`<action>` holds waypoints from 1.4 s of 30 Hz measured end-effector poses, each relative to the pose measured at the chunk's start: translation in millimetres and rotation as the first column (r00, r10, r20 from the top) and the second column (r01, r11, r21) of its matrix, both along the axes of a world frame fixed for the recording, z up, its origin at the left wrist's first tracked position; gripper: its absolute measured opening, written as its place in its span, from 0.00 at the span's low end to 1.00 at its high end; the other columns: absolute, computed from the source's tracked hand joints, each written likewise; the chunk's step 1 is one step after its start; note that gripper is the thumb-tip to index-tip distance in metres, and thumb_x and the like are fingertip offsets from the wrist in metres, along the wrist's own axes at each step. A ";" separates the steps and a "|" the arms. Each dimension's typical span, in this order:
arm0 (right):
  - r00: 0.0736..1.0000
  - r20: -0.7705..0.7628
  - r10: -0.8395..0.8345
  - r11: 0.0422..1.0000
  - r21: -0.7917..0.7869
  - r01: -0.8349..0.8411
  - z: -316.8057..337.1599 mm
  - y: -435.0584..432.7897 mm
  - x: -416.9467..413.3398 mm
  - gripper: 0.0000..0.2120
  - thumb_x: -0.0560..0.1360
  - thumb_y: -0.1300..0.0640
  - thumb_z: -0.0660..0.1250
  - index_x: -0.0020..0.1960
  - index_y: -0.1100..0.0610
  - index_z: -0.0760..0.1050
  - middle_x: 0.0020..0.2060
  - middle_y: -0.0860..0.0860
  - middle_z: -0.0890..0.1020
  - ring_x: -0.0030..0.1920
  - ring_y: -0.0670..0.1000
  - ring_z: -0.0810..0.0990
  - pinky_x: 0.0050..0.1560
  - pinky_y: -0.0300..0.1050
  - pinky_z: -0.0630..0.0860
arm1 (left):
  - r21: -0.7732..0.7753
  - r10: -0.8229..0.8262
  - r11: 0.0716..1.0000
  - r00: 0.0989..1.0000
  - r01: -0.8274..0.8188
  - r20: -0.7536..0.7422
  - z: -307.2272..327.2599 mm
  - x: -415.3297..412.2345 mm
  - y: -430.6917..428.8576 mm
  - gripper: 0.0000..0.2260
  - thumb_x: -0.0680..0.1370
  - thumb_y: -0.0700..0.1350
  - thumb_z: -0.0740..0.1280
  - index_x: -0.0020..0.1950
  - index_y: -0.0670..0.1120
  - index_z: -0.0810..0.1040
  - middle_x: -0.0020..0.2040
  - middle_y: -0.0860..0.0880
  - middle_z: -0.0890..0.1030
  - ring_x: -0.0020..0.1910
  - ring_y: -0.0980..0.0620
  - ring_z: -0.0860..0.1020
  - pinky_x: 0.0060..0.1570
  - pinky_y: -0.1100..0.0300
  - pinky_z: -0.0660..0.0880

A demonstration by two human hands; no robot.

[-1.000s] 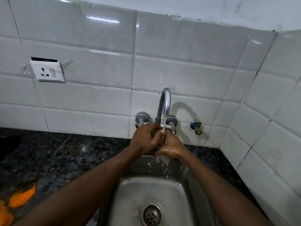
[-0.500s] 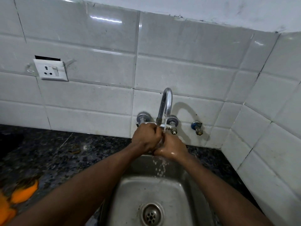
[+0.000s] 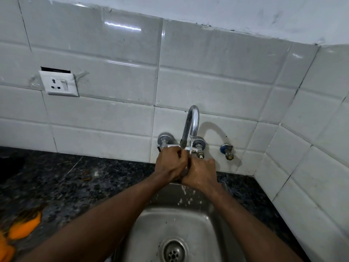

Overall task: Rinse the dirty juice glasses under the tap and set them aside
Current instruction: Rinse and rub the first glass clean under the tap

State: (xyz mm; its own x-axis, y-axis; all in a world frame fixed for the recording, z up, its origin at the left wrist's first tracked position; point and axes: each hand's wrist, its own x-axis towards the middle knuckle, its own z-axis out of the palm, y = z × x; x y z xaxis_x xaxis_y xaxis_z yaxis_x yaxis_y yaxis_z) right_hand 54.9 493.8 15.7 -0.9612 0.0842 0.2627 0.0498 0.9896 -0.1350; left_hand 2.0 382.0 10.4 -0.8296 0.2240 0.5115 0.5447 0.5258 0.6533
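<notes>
My left hand (image 3: 171,165) and my right hand (image 3: 202,173) are pressed together under the chrome tap (image 3: 192,121), above the back edge of the steel sink (image 3: 190,222). The left hand's fingers curl over the right hand's fingers. A thin stream of water (image 3: 191,143) falls from the spout onto the place where they meet. Drops splash down into the basin. The right hand looks wet. No juice glass shows anywhere, and the space between the two palms is hidden.
A round drain (image 3: 173,252) sits at the basin's bottom. Dark speckled counter (image 3: 75,182) runs left of the sink, with orange peel (image 3: 24,226) at its near left. A wall socket (image 3: 59,83) and a small side valve (image 3: 227,151) are on the white tiles.
Both hands stay clasped under the running water and have shifted slightly against each other, a little closer to the wall. The water keeps flowing.
</notes>
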 end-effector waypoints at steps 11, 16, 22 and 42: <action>0.994 0.081 0.067 0.955 -0.292 -0.041 3.8 2.1 6.4 0.29 0.63 0.48 0.79 0.60 0.53 0.73 0.50 0.50 0.83 0.49 0.52 0.83 0.49 0.47 0.80 | -0.083 -0.137 0.988 0.989 0.133 -0.047 -7.6 -11.3 -2.8 0.20 0.80 0.57 0.57 0.38 0.48 0.79 0.33 0.52 0.79 0.33 0.57 0.76 0.39 0.61 0.73; 0.992 0.111 0.065 0.937 -0.347 -0.023 5.1 -2.8 10.6 0.33 0.61 0.48 0.79 0.61 0.51 0.70 0.50 0.50 0.83 0.49 0.52 0.82 0.49 0.48 0.80 | -0.146 -0.146 0.980 0.988 0.137 -0.053 -9.4 -12.1 -3.2 0.16 0.79 0.53 0.58 0.45 0.45 0.81 0.39 0.48 0.81 0.37 0.51 0.78 0.39 0.60 0.71; 0.988 0.018 0.156 0.903 -0.409 -0.135 -6.1 5.3 2.4 0.54 0.64 0.49 0.79 0.76 0.44 0.45 0.54 0.48 0.81 0.45 0.49 0.83 0.48 0.46 0.81 | 0.194 -0.136 0.978 0.931 0.073 0.337 -10.7 -9.2 0.4 0.24 0.84 0.60 0.49 0.49 0.49 0.80 0.39 0.50 0.81 0.38 0.55 0.81 0.38 0.62 0.76; 0.992 -0.026 -0.127 0.353 -0.935 0.020 18.0 1.8 -11.9 0.19 0.69 0.48 0.76 0.58 0.51 0.77 0.47 0.49 0.83 0.41 0.46 0.83 0.37 0.39 0.79 | 0.496 0.092 0.817 0.915 -0.294 0.392 -6.5 19.6 -0.9 0.13 0.82 0.49 0.62 0.47 0.43 0.81 0.42 0.45 0.83 0.37 0.51 0.81 0.31 0.64 0.75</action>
State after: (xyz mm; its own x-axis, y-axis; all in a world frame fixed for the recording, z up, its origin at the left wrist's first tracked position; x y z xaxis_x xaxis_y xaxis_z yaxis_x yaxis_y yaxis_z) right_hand 43.0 495.7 33.6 -0.9177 0.3953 0.0391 0.0522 0.2176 -0.9746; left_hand 21.6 381.1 3.9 -0.9658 -0.1846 0.1821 0.1643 0.1075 0.9805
